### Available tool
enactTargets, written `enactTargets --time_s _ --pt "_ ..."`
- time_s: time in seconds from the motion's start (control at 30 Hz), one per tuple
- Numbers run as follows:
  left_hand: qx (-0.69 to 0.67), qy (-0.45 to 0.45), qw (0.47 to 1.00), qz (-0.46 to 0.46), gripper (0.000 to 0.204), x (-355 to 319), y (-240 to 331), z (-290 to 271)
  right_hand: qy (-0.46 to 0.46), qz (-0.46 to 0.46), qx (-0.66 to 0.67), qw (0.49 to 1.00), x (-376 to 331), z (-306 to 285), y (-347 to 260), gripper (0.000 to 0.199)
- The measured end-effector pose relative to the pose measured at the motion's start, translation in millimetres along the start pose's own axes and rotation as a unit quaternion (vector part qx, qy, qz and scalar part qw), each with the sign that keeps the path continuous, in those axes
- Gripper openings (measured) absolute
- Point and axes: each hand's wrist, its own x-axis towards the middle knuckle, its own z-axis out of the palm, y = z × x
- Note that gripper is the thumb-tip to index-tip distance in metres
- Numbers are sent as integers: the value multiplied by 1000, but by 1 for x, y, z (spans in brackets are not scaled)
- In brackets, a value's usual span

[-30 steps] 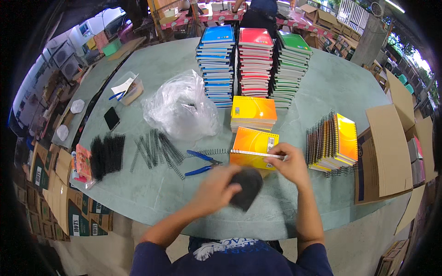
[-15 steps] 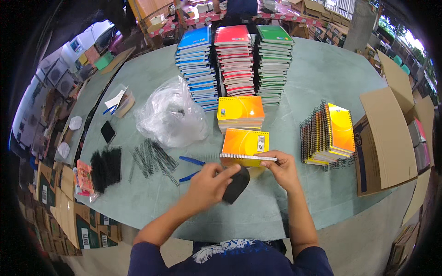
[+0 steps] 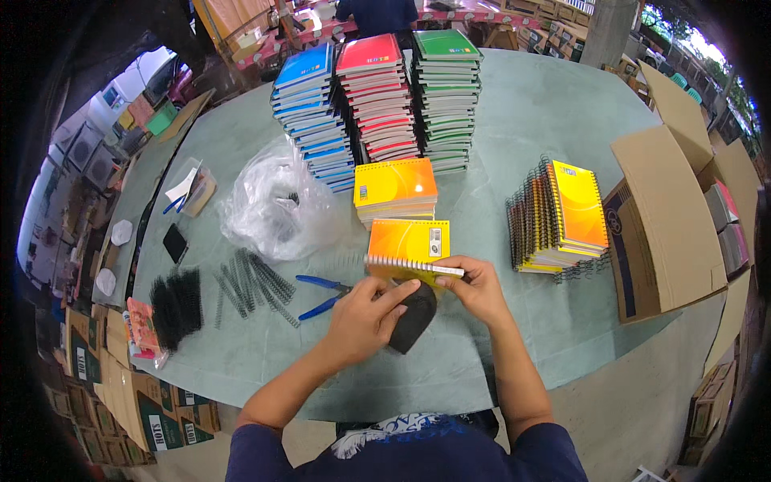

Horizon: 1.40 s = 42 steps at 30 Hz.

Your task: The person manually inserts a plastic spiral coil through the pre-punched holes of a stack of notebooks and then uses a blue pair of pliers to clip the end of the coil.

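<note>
My right hand [image 3: 479,296] is closed on one end of a small notebook [image 3: 414,266], held with its holed edge upward. A thin dark spiral coil [image 3: 347,262] sticks out past its left end. My left hand [image 3: 363,320] is closed, its fingertips against the notebook's near side. Between its thumb and forefinger shows a black flat piece [image 3: 416,323] with a rounded end; its upper part is hidden. Blue-handled pliers [image 3: 317,308] lie spread just left of that hand. Behind the held notebook rests an orange and yellow notebook [image 3: 393,234] without a coil.
Orange notebooks [image 3: 395,185] are piled ahead, before tall blue [image 3: 309,72], red [image 3: 371,55] and green [image 3: 446,46] stacks. Loose coils [image 3: 257,277] and a clear plastic bag [image 3: 269,213] lie left. Coiled yellow notebooks [image 3: 574,209] stand right, beside an open cardboard box [image 3: 671,225].
My view has shifted slightly, so the table's things appear further left. My left fingers have moved a little along the notebook's near side, and the black piece with them. My right hand keeps its hold.
</note>
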Motion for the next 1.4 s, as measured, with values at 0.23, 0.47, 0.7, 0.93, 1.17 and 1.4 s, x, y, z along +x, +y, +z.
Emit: enactTargets --time_s 0.23,0.47,0.7,0.93,1.17,1.4 --pt "-18 -5 1000 15 42 8 9 4 -24 30 -9 999 -3 -1 8 27" --pt "-122 -95 987 -50 41 -5 14 21 -45 33 -33 998 -4 -6 1 28" --pt "-9 41 995 96 34 1 19 22 -30 -49 22 998 -6 2 -4 24" --pt "59 -47 996 40 26 41 3 6 -15 39 -32 999 -4 -1 2 18" --pt "3 -107 992 68 30 51 1 21 -36 17 -128 991 -3 -4 6 20" --pt "-64 -31 989 133 22 62 18 40 -21 0 -150 988 -7 -7 11 16"
